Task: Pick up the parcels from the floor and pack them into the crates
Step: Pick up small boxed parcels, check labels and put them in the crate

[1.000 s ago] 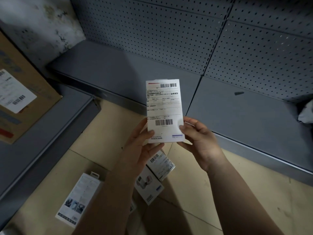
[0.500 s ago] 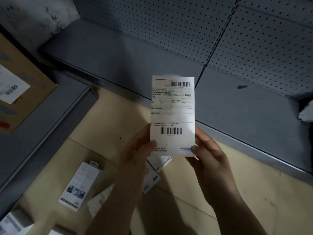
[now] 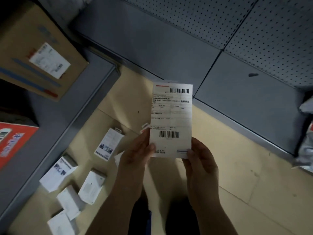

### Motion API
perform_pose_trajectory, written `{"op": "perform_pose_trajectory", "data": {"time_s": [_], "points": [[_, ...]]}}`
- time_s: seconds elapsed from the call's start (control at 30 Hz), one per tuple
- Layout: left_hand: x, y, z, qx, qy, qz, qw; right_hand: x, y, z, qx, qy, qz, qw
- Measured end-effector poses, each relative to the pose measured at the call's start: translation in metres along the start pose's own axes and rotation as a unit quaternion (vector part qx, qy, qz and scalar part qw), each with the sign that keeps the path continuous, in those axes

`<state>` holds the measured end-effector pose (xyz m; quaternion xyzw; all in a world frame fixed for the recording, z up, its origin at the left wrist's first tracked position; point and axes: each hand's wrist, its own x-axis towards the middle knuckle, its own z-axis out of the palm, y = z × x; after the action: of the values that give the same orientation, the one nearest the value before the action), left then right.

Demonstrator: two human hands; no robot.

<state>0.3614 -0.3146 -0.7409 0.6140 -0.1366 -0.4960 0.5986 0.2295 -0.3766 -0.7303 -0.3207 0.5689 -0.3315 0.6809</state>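
I hold a flat white parcel (image 3: 171,119) upright in front of me, its shipping label with two barcodes facing me. My left hand (image 3: 137,155) pinches its lower left edge with the thumb on the front. My right hand (image 3: 199,160) grips its lower right corner. Below on the beige floor (image 3: 237,175) lie several small white boxed parcels, among them one with printed pictures (image 3: 109,144), one at the shelf edge (image 3: 58,173) and one plain box (image 3: 92,188). No crate is in view.
Grey metal shelving (image 3: 245,106) with a pegboard back runs across the far side and down the left. A brown cardboard box (image 3: 39,53) with a label and a red box (image 3: 13,141) sit on the left shelf. Crumpled grey plastic bags (image 3: 304,146) lie at the right edge.
The view has swung toward the left and down, so more white boxes on the floor and the red box have come into sight. Both hands keep the same hold on the parcel.
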Motion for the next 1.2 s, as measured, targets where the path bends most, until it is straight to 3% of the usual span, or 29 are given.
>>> {"op": "perform_pose_trajectory", "data": {"time_s": [0.63,0.9,1.2], "points": [[-0.179,0.392,-0.013,-0.11,0.019,0.112,0.987,-0.247,-0.32,0.147,-0.024,-0.152,-0.193,0.969],[-0.236,0.521,-0.043,-0.06,0.009,0.234,0.97,-0.338,-0.394,0.22,-0.005,-0.178,-0.285,0.942],[-0.291,0.62,-0.064,-0.083,-0.012,0.359,0.93,-0.41,-0.467,0.27,0.017,-0.218,-0.395,0.892]]}}
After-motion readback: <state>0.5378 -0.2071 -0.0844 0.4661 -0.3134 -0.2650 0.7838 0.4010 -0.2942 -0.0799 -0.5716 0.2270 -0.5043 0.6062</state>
